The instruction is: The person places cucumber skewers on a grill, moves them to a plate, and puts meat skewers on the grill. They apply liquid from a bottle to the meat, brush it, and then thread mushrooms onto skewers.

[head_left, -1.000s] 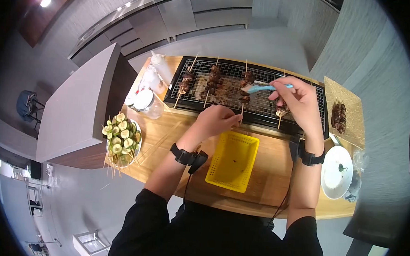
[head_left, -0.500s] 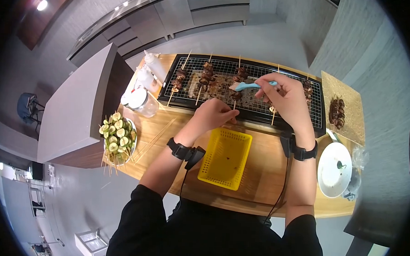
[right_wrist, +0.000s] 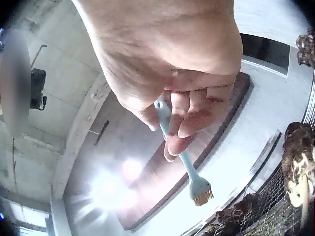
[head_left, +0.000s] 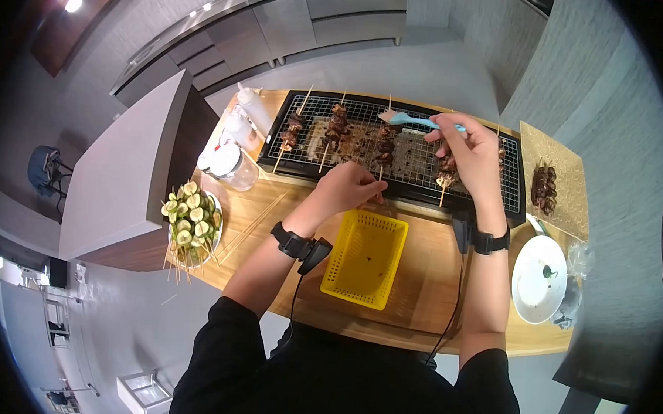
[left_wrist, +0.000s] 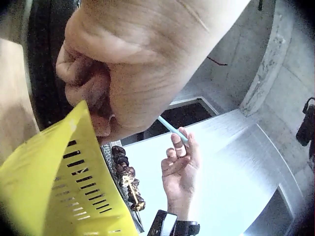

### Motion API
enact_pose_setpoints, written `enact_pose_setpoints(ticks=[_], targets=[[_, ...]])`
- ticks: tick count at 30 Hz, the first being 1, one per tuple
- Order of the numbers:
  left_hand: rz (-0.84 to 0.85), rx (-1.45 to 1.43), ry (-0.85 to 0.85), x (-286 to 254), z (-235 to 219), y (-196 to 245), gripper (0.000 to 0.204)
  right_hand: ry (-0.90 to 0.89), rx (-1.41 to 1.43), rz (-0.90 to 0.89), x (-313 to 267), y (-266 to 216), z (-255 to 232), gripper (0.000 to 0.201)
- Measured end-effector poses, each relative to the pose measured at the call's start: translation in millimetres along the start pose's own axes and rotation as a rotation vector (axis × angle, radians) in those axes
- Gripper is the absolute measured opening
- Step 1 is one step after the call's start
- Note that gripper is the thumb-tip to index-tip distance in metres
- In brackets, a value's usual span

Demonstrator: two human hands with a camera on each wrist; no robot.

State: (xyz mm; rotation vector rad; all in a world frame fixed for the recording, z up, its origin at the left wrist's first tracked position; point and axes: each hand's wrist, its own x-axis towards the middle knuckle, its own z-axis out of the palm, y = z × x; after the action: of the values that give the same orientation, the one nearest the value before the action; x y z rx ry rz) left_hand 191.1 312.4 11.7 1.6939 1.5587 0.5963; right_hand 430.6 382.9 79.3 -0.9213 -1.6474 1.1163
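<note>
A light-blue basting brush [head_left: 417,120] is pinched in my right hand [head_left: 470,157], its bristles over the far part of a meat skewer [head_left: 385,146] on the grill. In the right wrist view the brush [right_wrist: 189,169] hangs bristles down between thumb and fingers. My left hand [head_left: 345,187] pinches the near end of that same skewer at the grill's front edge; the left wrist view shows its fingers [left_wrist: 88,81] curled, the stick hidden. Other meat skewers, one of them [head_left: 336,126] to the left, lie across the wire rack of the black grill [head_left: 421,187].
A yellow basket [head_left: 365,260] stands in front of the grill. Cucumber skewers [head_left: 193,216], a jar [head_left: 233,166] and squeeze bottles [head_left: 254,111] are at left. On the right are a gold board [head_left: 559,161] with cooked meat and a white bowl [head_left: 539,286].
The brush has moved up along the skewer from its middle toward its far end, my right hand shifting with it. My left hand has stayed at the skewer's near end.
</note>
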Motion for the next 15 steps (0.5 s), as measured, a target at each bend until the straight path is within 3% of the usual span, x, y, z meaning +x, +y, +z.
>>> enact_pose_setpoints(ticks=[15], targets=[[0.063,-0.176,-0.027,0,0,1,0.039,0.065,-0.017,-0.038,9,31,10,0.023]])
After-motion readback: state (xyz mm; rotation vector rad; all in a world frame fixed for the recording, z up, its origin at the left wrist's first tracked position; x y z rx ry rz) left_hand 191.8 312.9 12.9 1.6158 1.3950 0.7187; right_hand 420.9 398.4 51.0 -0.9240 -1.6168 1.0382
